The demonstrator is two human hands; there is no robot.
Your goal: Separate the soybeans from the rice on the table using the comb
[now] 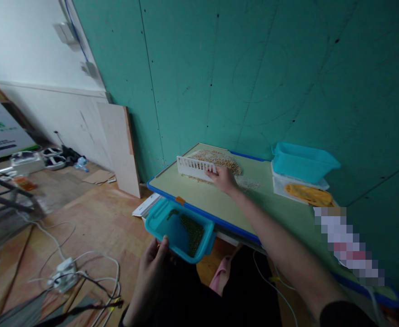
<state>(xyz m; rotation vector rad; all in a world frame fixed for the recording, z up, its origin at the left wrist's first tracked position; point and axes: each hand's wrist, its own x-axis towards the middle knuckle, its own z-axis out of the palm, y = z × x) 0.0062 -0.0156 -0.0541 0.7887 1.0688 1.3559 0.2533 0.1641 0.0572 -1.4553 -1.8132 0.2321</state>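
My right hand (222,178) is closed around the end of a white slotted plastic scraper (193,170), held on edge over the table (192,193). Just behind the scraper lies a spread of mixed tan and pale beans or grains (225,158). A thin scatter of paler bits reaches to the right of my wrist. My left hand (155,259) grips the near rim of a teal plastic bin (174,234), thumb on top and fingers mostly hidden below. The bin is at the table's front edge, with small dark green beans (194,231) heaped toward its right side.
A second teal bin (300,161) sits on a white tray at the table's right, beside a yellow cloth (308,194). A green wall (199,81) rises behind. Cables and a power strip (64,274) lie on the floor at left; a board (119,145) leans on the wall.
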